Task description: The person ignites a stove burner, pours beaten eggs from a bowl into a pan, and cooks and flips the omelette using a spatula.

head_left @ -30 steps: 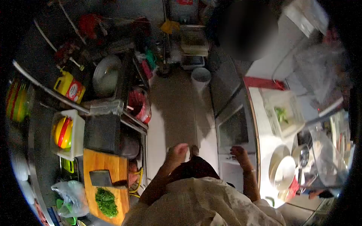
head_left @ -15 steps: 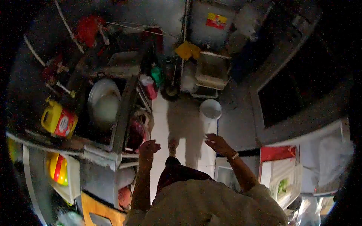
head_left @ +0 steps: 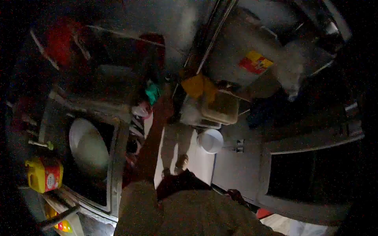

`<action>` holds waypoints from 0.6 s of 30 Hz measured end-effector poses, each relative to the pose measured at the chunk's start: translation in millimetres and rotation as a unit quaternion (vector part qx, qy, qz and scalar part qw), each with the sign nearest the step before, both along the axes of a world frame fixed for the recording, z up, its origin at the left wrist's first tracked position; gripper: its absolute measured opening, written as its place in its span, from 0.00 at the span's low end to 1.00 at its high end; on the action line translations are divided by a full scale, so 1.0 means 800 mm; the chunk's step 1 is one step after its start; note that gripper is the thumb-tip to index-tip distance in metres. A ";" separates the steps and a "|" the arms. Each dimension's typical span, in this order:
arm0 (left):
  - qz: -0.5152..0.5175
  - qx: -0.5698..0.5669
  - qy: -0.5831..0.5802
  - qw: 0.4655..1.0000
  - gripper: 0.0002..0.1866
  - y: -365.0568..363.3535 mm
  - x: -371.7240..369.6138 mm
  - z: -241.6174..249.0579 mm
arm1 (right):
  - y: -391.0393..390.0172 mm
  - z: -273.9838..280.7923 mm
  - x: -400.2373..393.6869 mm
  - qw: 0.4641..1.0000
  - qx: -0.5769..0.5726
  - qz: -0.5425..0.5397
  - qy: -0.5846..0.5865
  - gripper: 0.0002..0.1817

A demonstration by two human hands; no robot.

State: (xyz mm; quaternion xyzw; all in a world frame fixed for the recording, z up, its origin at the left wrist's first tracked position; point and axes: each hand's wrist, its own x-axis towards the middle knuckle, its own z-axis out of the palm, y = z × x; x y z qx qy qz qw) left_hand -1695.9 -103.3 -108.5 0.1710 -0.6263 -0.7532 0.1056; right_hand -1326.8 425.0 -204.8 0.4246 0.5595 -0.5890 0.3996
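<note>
My left arm stretches forward past the sink, and my left hand [head_left: 164, 105] is dim and smeared beside a green item [head_left: 152, 92] and a pink-and-white one [head_left: 142, 109]. I cannot tell whether its fingers hold anything. A yellow cloth [head_left: 199, 86] hangs just to the right of that hand. Low at my right side is my right hand [head_left: 234, 193], dark and partly lost in shadow, near the grey cabinet front [head_left: 234, 167]. On the floor ahead stands a white bucket [head_left: 211, 141].
A large pale basin [head_left: 83, 135] sits in the dark sink on the left. Beside it is a yellow jug with a red label [head_left: 49, 177]. Beyond the bucket are pale plastic bins [head_left: 218, 114]. A dark-windowed panel [head_left: 311, 175] lines the right.
My left hand has reached forward past the sink, while the right has dropped back to my side. I have moved closer to the bucket, and the view has turned.
</note>
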 end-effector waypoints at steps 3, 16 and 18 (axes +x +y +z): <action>0.005 0.008 -0.023 1.000 0.15 -0.003 -0.044 0.001 | -0.002 0.015 -0.048 0.957 0.039 0.267 0.110 0.22; 0.000 0.042 -0.078 0.996 0.15 0.007 -0.354 -0.011 | -0.079 0.242 -0.238 0.984 0.173 0.022 0.026 0.22; -0.006 0.033 -0.083 0.996 0.15 0.008 -0.413 -0.007 | -0.097 0.247 -0.225 0.975 0.113 0.182 0.062 0.23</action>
